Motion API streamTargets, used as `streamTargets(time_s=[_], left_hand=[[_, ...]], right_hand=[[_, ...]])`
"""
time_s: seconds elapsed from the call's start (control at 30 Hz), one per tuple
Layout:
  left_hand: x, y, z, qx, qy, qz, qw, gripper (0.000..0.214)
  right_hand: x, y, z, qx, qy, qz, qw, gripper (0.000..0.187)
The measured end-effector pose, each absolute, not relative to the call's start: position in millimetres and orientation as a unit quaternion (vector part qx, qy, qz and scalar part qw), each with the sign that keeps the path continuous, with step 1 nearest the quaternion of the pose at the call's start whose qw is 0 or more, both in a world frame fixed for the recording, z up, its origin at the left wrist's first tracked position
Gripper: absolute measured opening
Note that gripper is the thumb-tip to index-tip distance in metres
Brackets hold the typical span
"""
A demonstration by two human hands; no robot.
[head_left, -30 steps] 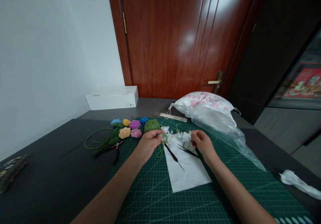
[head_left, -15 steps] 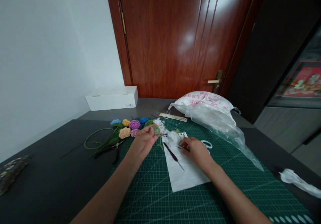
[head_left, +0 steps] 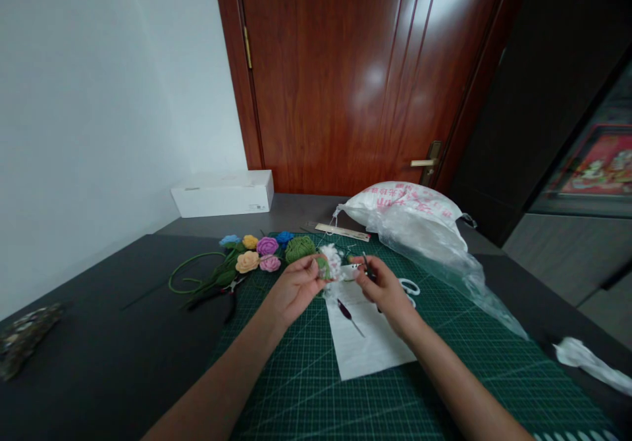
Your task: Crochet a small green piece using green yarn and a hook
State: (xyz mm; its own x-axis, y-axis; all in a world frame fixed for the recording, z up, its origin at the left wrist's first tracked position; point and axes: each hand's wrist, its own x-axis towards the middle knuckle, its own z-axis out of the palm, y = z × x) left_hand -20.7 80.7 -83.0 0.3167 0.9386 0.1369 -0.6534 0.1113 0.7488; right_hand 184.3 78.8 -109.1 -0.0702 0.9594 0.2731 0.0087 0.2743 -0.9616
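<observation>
My left hand (head_left: 297,285) is closed in a pinch on a small green crocheted piece (head_left: 323,268). White fluffy stuffing (head_left: 334,258) is next to that piece; whether it touches it I cannot tell. Just to the right, my right hand (head_left: 382,288) grips a thin dark tool (head_left: 366,264) that points upward; its exact kind is unclear. Below both hands a crochet hook (head_left: 344,309) with a dark handle lies on a white sheet of paper (head_left: 368,342). A ball of green yarn (head_left: 299,249) sits behind my left hand.
Crocheted flowers (head_left: 247,261) and black-handled pliers (head_left: 232,289) lie left of the green cutting mat (head_left: 281,375). White-handled scissors (head_left: 411,287) are beside my right hand. Behind are a ruler (head_left: 342,232), a plastic bag of white stuffing (head_left: 409,207) and a white box (head_left: 224,194).
My left hand has moved right with the green piece. My right hand has lifted slightly, its dark tool now pointing upward. More of the green yarn ball shows.
</observation>
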Motion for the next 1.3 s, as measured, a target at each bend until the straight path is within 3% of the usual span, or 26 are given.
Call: streamTargets(time_s=[0.1, 0.27, 0.5, 0.6, 0.67, 0.73, 0.87, 1.03, 1.17, 1.3], left_hand=[[-15.2, 76.6, -82.3, 0.373, 0.185, 0.533, 0.737, 0.021], [-19.6, 78.9, -77.0, 0.354, 0.17, 0.561, 0.729, 0.019], [-39.7, 85.5, -67.4, 0.341, 0.161, 0.619, 0.689, 0.012], [-37.5, 84.0, -69.3, 0.357, 0.174, 0.607, 0.689, 0.016], [-32.6, 82.3, -72.7, 0.369, 0.185, 0.591, 0.693, 0.021], [-27.2, 80.8, -76.3, 0.379, 0.193, 0.577, 0.697, 0.023], [-20.9, 79.7, -81.5, 0.388, 0.201, 0.56, 0.704, 0.022], [-22.9, 83.0, -86.3, 0.378, 0.211, 0.562, 0.705, 0.018], [-23.0, 84.2, -89.4, 0.369, 0.212, 0.564, 0.707, 0.016], [-20.9, 83.9, -91.4, 0.365, 0.211, 0.561, 0.713, 0.019]], right_hand=[[169.2, 76.8, -111.4, -0.413, -0.626, 0.413, 0.517, 0.042], [166.0, 84.6, -116.1, -0.468, -0.661, 0.334, 0.482, 0.026], [221.6, 102.4, -114.3, -0.586, -0.598, 0.196, 0.511, 0.025], [232.0, 102.5, -112.1, -0.594, -0.587, 0.169, 0.524, 0.015], [227.3, 97.9, -108.5, -0.582, -0.587, 0.163, 0.539, 0.032], [216.0, 89.9, -103.6, -0.555, -0.599, 0.176, 0.55, 0.043], [191.2, 70.1, -93.8, -0.48, -0.645, 0.263, 0.533, 0.028], [179.8, 55.5, -88.8, -0.414, -0.64, 0.373, 0.529, 0.037], [178.7, 51.6, -80.8, -0.373, -0.577, 0.453, 0.568, 0.028], [176.2, 48.4, -67.6, -0.3, -0.529, 0.535, 0.586, 0.047]])
